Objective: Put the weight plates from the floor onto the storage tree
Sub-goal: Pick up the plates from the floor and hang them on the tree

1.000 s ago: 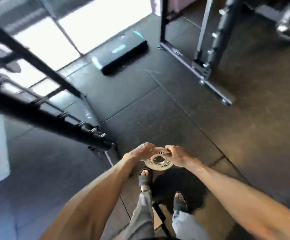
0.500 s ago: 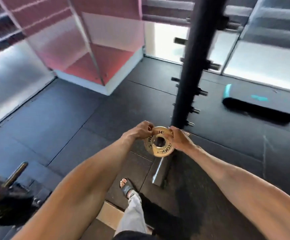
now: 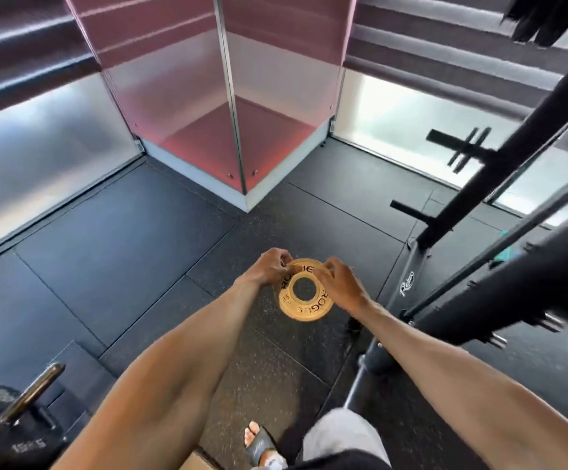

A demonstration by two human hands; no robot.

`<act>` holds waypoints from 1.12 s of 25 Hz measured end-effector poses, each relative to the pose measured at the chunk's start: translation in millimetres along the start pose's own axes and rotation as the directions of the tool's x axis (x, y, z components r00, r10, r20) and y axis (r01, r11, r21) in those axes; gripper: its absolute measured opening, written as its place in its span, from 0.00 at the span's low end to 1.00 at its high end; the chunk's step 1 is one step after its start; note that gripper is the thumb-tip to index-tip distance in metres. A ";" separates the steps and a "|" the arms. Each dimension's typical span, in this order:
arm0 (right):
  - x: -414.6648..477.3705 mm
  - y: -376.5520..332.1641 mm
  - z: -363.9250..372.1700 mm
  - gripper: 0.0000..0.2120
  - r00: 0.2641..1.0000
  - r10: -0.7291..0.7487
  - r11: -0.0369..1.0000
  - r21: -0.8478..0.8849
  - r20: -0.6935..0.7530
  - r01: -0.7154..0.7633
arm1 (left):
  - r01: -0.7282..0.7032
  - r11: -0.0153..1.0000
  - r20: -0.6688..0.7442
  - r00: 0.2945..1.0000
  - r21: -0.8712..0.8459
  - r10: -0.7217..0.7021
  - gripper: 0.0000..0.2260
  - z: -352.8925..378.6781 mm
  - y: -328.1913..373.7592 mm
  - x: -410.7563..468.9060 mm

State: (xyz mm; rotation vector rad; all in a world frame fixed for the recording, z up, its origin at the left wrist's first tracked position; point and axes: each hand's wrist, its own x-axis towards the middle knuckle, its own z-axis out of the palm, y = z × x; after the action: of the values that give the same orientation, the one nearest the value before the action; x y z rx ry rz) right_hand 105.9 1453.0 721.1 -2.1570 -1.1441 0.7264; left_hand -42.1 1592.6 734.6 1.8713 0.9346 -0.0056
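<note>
A small tan weight plate [image 3: 304,305] with black lettering and a round centre hole hangs in front of me, above the dark rubber floor. My left hand [image 3: 269,271] pinches its upper left rim. My right hand [image 3: 342,286] grips its upper right rim. At the bottom left corner a metal peg [image 3: 33,395] of the storage tree sticks up over black plates [image 3: 8,439] stacked there. The tree's lower part is cut off by the frame edge.
A black rack with slanted uprights [image 3: 499,157] and pegs fills the right side, its base bar [image 3: 408,286] close to my right hand. A pink glass-walled corner [image 3: 235,130] stands ahead. My sandalled foot [image 3: 259,442] is below the plate.
My view has swung left: the rack upright that stood right behind the plate is now off to the right, and the storage tree peg shows more at bottom left. Both hands still hold the plate.
</note>
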 end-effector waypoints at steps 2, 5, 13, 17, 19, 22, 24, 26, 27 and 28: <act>43.1 -10.1 -0.4 0.13 0.999 0.000 1.000 0.013 -0.050 0.000 | -0.016 1.000 -0.014 1.000 0.017 0.016 0.07 -27.8 8.0 35.6; 117.5 -15.7 -5.5 0.17 0.996 -0.002 1.000 0.012 -0.091 0.003 | -0.034 0.999 -0.053 0.998 0.001 0.034 0.08 -60.6 16.2 97.1; 345.2 -9.0 -53.8 0.14 0.989 0.104 0.993 0.066 -0.108 -0.098 | 0.003 0.999 0.010 1.000 0.045 -0.003 0.10 -138.0 58.3 330.5; 441.1 -2.0 -116.7 0.13 0.968 0.179 0.982 0.090 -0.177 -0.165 | -0.044 0.988 0.121 0.992 0.148 0.026 0.13 -159.7 123.3 446.7; 480.3 7.6 -154.7 0.14 0.950 0.214 0.975 0.109 -0.226 -0.194 | -0.082 0.984 0.159 0.986 0.157 0.057 0.08 -159.8 155.9 503.7; 524.8 31.8 -197.1 0.14 0.919 0.292 0.956 0.123 -0.264 -0.268 | -0.151 0.967 0.243 0.965 0.205 0.099 0.12 -148.0 199.6 587.7; 552.7 50.9 -222.8 0.15 0.869 0.371 0.926 0.199 -0.327 -0.321 | -0.240 0.938 0.337 0.930 0.251 0.147 0.14 -133.8 232.3 648.4; 577.2 72.1 -241.9 0.17 0.804 0.437 0.899 0.213 -0.403 -0.382 | -0.335 0.902 0.438 0.878 0.274 0.193 0.13 -115.8 261.9 698.5; 588.4 77.5 -253.4 0.18 0.760 0.479 0.878 0.225 -0.439 -0.424 | -0.383 0.880 0.480 0.850 0.281 0.217 0.12 -108.8 276.9 722.4; 597.8 82.9 -265.1 0.19 0.710 0.531 0.847 0.277 -0.462 -0.453 | -0.425 0.855 0.528 0.819 0.296 0.225 0.11 -101.9 294.0 746.6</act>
State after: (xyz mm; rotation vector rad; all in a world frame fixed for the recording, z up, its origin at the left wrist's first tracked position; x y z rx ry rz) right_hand 622.4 1862.5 729.0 -2.3433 -0.2076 0.3600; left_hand 618.9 2058.7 720.8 2.2490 0.2571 -0.4635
